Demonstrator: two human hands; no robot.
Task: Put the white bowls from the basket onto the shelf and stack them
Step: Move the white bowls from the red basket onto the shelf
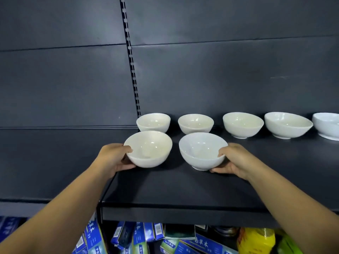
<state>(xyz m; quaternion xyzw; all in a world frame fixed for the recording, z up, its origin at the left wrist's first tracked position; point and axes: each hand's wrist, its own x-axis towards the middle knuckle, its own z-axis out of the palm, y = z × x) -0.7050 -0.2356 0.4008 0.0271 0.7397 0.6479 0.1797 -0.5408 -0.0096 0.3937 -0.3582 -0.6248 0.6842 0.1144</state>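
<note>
Left hand [113, 158] grips left bowl [148, 149] — thumb over rim, fingers curled beneath; right hand [234, 160] clasps right bowl [201, 151] same way. Both bowls mouth-up, round, glossy white, on matte black shelf [183, 189], front-right of slotted upright [132, 70]. Right bowl's foot ring touches shelf; left bowl's foot hidden. Back row [243, 124] — five white bowls right of upright, standing apart.
</note>
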